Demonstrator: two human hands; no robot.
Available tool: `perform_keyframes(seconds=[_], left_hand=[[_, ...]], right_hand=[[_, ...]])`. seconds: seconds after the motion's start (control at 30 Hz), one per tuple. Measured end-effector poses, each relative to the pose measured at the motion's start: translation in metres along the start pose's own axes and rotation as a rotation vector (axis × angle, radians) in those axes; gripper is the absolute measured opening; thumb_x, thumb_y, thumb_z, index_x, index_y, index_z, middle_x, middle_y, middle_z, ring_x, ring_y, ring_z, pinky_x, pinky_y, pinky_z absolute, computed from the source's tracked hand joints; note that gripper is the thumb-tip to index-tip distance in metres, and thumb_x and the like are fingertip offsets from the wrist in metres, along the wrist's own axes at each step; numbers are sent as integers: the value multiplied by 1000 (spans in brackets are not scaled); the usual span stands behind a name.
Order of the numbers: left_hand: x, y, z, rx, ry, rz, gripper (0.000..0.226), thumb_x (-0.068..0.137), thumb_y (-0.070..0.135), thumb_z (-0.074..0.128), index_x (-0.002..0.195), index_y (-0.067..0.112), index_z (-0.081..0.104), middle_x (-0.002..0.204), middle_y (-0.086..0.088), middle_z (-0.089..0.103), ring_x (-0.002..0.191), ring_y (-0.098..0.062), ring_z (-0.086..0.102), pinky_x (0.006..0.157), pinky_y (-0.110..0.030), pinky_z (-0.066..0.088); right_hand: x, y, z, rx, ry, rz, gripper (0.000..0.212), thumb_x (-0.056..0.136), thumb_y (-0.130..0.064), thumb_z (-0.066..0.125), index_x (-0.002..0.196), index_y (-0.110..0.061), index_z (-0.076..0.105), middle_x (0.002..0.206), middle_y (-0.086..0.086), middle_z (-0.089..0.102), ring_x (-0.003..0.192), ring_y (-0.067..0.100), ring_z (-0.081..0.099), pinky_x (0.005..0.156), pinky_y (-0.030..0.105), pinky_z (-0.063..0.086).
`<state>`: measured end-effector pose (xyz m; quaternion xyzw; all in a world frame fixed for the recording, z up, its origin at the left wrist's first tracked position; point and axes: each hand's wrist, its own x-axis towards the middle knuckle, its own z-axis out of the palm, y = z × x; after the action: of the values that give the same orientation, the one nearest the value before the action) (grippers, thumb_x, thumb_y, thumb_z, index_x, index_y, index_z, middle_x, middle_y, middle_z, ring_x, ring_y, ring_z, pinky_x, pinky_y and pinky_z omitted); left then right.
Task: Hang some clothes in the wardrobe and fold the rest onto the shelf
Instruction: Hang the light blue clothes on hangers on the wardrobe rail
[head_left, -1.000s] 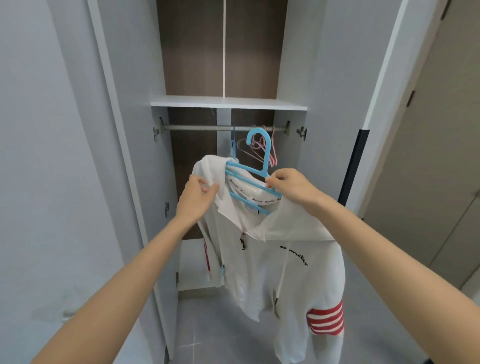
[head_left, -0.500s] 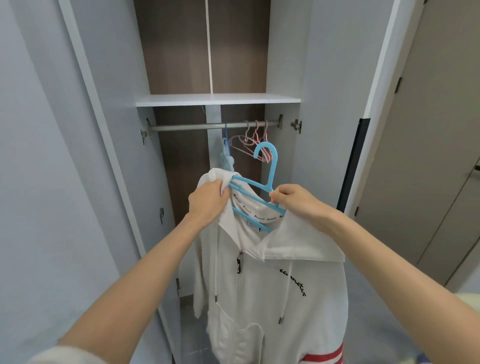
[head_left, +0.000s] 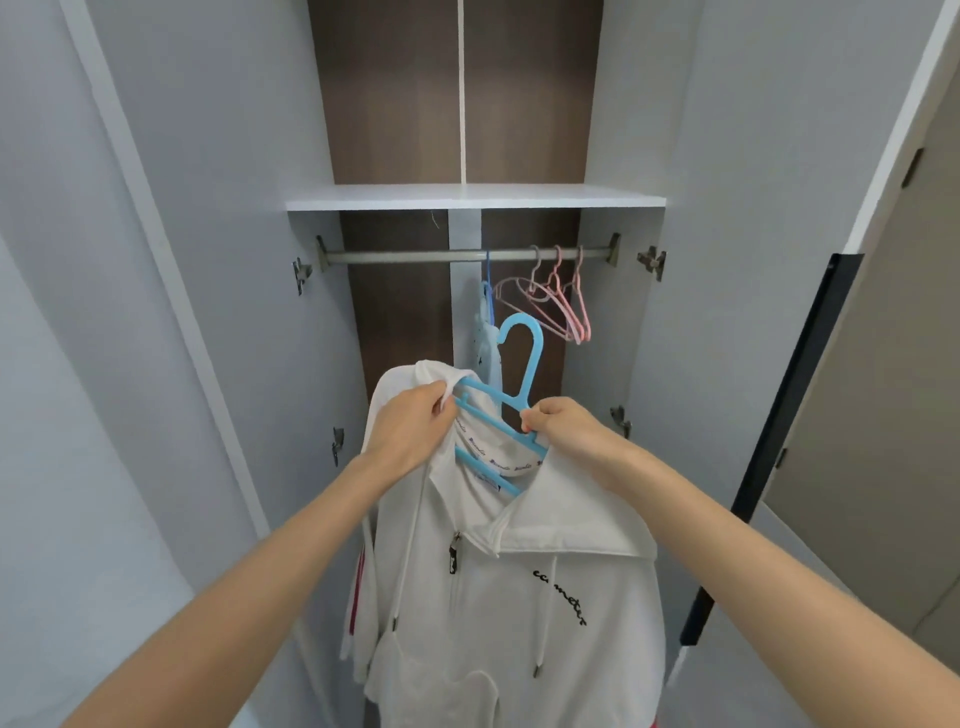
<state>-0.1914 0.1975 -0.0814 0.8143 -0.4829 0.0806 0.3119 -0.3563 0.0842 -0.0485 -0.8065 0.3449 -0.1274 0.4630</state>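
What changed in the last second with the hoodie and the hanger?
The left hand shifted its grip on the white hoodie toward the left end of the blue hanger, drawing fabric over it. The right hand kept holding the hanger's right side. The hook is still off the rail; the pink hangers stayed put.

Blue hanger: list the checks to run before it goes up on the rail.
1. Right hand grips the blue hanger just below its hook: ok.
2. Left hand grips the hoodie shoulder at the hanger's end: ok.
3. Hoodie seated over both hanger ends: cannot tell, the hands cover them.
4. Hook bare and pointing up, below the rail: ok.
5. Bare stretch of rail left of the pink hangers and the hung pale blue garment: ok.
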Motion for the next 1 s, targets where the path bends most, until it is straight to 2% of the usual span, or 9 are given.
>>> perform_keyframes(seconds=[0.1, 0.23, 0.27, 0.4, 0.5, 0.67, 0.77, 0.87, 1.0], left_hand=[[31, -13, 7, 22, 14, -68, 30, 100, 38, 38, 85, 15, 52, 74, 4, 57, 66, -11, 55, 61, -28, 49], [75, -38, 12, -150, -36, -182, 22, 100, 34, 40, 101, 17, 54, 100, -2, 62, 87, -16, 58, 79, -33, 52], [84, -44, 12, -191, -44, -197, 22, 100, 32, 41, 108, 17, 55, 109, -1, 61, 92, -14, 56, 82, -30, 48], [111, -70, 16, -282, -31, -302, 33, 100, 30, 41, 130, 21, 50, 125, -1, 56, 104, -10, 49, 87, -25, 37], [130, -90, 22, -328, -20, -368, 35, 99, 30, 42, 133, 22, 48, 129, -1, 53, 113, -13, 49, 88, -24, 37], [171, -132, 33, -414, 59, -393, 33, 98, 25, 43, 129, 19, 51, 129, 1, 55, 107, -5, 45, 87, -22, 34], [203, -154, 41, -497, 72, -445, 34, 97, 20, 43, 130, 16, 51, 130, -2, 55, 115, -15, 51, 90, -24, 38], [240, -165, 49, -582, 41, -496, 35, 96, 19, 45, 131, 17, 49, 127, -2, 55, 106, -15, 54, 83, -23, 43], [284, -178, 56, -617, -16, -495, 37, 96, 20, 47, 133, 18, 46, 130, -1, 53, 107, -13, 51, 84, -26, 43]], right_hand=[[38, -8, -2, 30, -70, -13, 25, 100, -27, 44, 79, -17, 52, 105, 5, 57, 86, 7, 51, 64, 15, 37], [88, -20, -5, 165, -188, -14, 18, 99, -28, 47, 92, -16, 58, 113, 7, 61, 103, 17, 57, 94, 34, 46], [99, -24, -6, 198, -211, 2, 17, 99, -28, 48, 94, -16, 58, 110, 6, 61, 103, 17, 58, 94, 34, 48], [142, -39, -1, 276, -260, 58, 15, 98, -26, 50, 89, -16, 57, 92, 1, 61, 84, 14, 62, 69, 23, 51], [179, -49, 10, 320, -271, 98, 11, 97, -25, 53, 97, -15, 59, 97, 3, 62, 89, 17, 64, 77, 29, 53], [248, -66, 29, 515, -266, 205, 9, 95, -21, 56, 101, -15, 57, 111, 10, 63, 105, 26, 63, 95, 41, 51], [292, -75, 37, 565, -269, 244, 9, 95, -18, 56, 103, -14, 57, 108, 10, 63, 102, 26, 63, 92, 42, 51], [333, -87, 43, 563, -262, 283, 10, 95, -18, 57, 103, -13, 58, 101, 9, 64, 93, 24, 63, 81, 39, 53], [386, -98, 50, 674, -225, 292, 21, 93, -18, 59, 112, -10, 59, 107, 11, 63, 100, 25, 62, 89, 41, 53]])
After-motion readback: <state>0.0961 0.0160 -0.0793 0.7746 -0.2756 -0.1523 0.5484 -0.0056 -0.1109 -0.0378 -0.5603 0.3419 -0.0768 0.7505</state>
